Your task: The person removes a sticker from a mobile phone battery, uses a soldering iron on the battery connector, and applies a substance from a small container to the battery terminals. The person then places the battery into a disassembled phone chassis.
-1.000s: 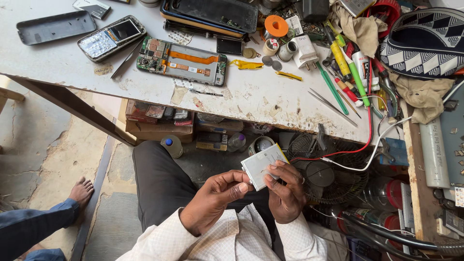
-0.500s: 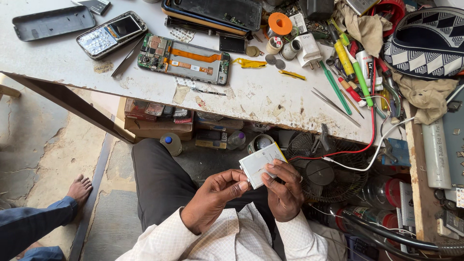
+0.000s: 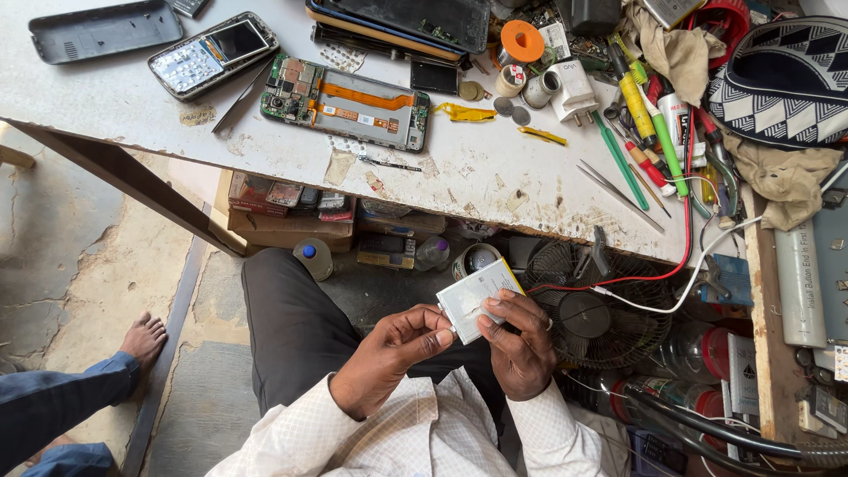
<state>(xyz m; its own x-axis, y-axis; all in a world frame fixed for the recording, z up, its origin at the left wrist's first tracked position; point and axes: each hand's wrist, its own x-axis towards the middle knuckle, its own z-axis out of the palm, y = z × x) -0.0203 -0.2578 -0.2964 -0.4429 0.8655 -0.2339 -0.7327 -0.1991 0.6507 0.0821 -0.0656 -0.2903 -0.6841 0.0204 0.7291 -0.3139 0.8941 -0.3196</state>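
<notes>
Fingers (image 3: 442,336) of my left hand (image 3: 389,353) pinch the near corner of a small white rectangular panel (image 3: 477,296), thumb and forefinger clamped together on its edge. My right hand (image 3: 521,344) grips the same panel from the other side, its fingers closed over the lower face and the thumb pressed on top. I hold the panel over my lap, below the front edge of the counter (image 3: 495,190) and just in front of a small black desk fan (image 3: 587,314) that sits under that counter.

Beneath the counter, left of the panel, a cardboard box (image 3: 283,221) holds a row of packed small cartons, with a blue-capped bottle (image 3: 314,258) and a clear bottle (image 3: 433,252) standing beside it. A round tin (image 3: 474,258) sits just behind the panel.

On the counter above the panel lies an opened phone (image 3: 349,102) showing its green board and orange ribbon, with a keypad phone (image 3: 212,53) farther left and a black back cover (image 3: 102,26) beyond that. Right of the opened phone are an orange solder spool (image 3: 521,40), a white charger plug (image 3: 574,88), tweezers (image 3: 618,194) near the counter's front edge, and green-handled screwdrivers (image 3: 658,132).

Left of my black-trousered knee (image 3: 291,327), bare floor (image 3: 88,265) opens out as far as another person's bare foot (image 3: 141,340).
</notes>
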